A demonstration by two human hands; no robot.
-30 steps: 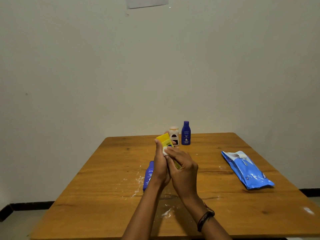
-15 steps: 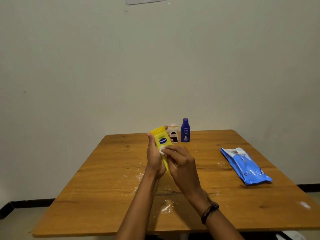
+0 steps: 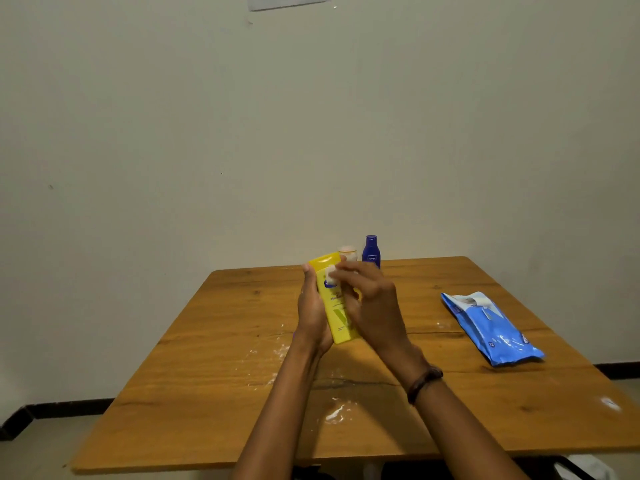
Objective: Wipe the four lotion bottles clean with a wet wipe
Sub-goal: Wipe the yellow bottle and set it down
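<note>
Above the brown wooden desk [image 3: 214, 368], the left hand [image 3: 311, 311] wraps closed around the back of a tall yellow plastic lotion bottle [image 3: 335, 306], held upright. The right hand [image 3: 370, 303], fingers curled, pinches a small white wet wipe [image 3: 331, 274] against the bottle's upper front, near its cap.

Just beyond your right fingertips [image 3: 341, 270], the dark blue bottle [image 3: 371, 252] reads "NIVEA"; you cannot read the yellow bottle's [image 3: 334, 299] label.
</note>
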